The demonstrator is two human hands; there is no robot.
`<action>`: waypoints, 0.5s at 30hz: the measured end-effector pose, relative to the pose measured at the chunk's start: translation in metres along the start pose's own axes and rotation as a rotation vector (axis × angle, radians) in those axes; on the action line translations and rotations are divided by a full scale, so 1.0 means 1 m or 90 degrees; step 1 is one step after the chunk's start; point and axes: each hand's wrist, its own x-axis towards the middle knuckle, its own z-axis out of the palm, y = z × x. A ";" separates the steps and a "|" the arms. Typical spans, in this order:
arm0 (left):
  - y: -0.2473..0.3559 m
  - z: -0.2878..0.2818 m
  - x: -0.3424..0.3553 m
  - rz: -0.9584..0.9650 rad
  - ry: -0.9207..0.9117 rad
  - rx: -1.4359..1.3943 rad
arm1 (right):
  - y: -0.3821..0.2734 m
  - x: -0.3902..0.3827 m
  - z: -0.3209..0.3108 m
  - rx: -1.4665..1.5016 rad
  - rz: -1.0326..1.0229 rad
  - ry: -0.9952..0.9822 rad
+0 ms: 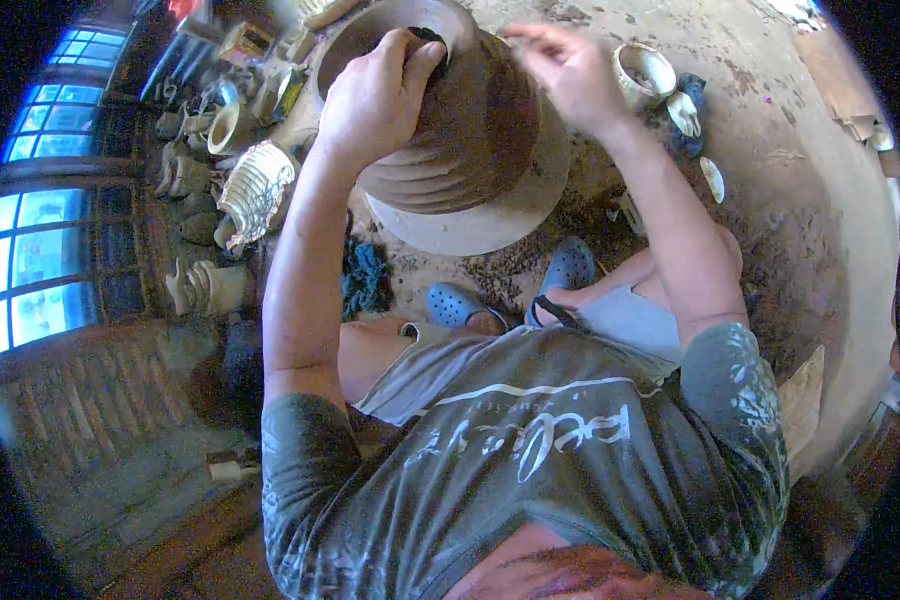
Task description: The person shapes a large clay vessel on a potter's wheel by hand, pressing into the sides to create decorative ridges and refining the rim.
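A large brown clay pot (pixel 455 140) with a ridged wall and a wide mouth stands on a pale round base (pixel 470 235) in front of me. My left hand (pixel 375 100) is at the pot's near rim, its thumb and fingers closed. Something small and dark (pixel 428 42) shows by that thumb; its kind cannot be made out. To the right of the pot, my right hand (pixel 575 80) is raised beside the wall, its fingers stretched toward the rim and slightly blurred. Nothing shows in it.
A pale bowl (pixel 645 72) and a white shell-like piece (pixel 683 113) lie on the floor to the right. Along the left are a ridged pale vessel piece (pixel 257 190), a round pot (pixel 227 128) and several stacked curved pieces (pixel 210 287). Dark green cloth (pixel 367 277) lies near my feet.
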 end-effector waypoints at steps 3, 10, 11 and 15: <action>0.004 0.009 0.001 -0.045 0.031 0.027 | -0.022 -0.026 0.014 -0.190 0.001 -0.118; 0.015 0.024 0.014 -0.089 0.044 0.068 | -0.033 -0.065 0.048 -0.270 -0.002 -0.087; 0.006 0.028 0.015 0.016 0.067 0.120 | -0.037 -0.069 0.051 -0.261 0.033 -0.103; -0.020 0.037 0.023 0.197 0.085 0.271 | -0.052 -0.078 0.064 -0.239 0.100 -0.142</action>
